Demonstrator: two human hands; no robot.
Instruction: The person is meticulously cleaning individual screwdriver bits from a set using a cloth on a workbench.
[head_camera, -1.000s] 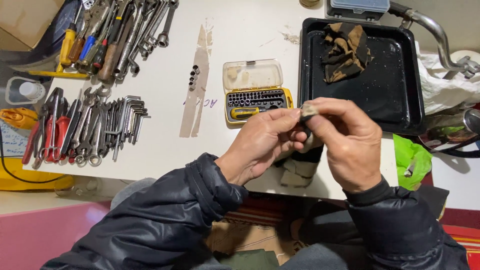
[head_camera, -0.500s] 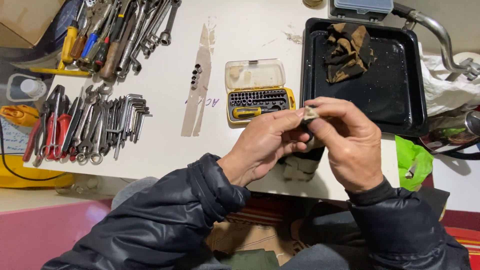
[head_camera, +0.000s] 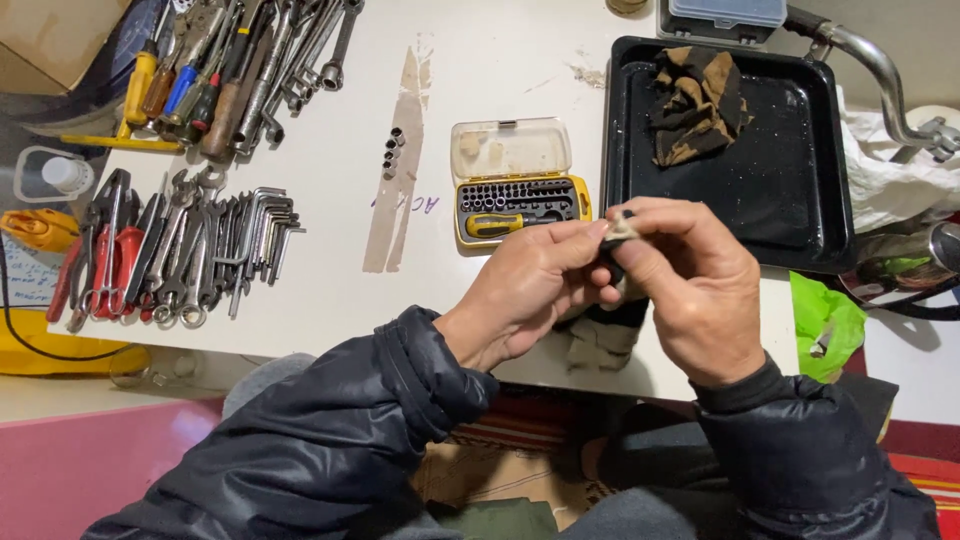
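Left hand (head_camera: 525, 290) and right hand (head_camera: 695, 285) meeting just below the yellow bit case (head_camera: 518, 195), fingers (head_camera: 585, 240) of both pinched on a small pale part (head_camera: 620, 230), black tray (head_camera: 800, 215) right of the case

A white table (head_camera: 480, 60) bears wrenches (head_camera: 200, 255), a yellow bit case (head_camera: 515, 195) and a black tray (head_camera: 790, 180).

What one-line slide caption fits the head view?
Both hands, left hand and right hand, pinch a small part over the white table.
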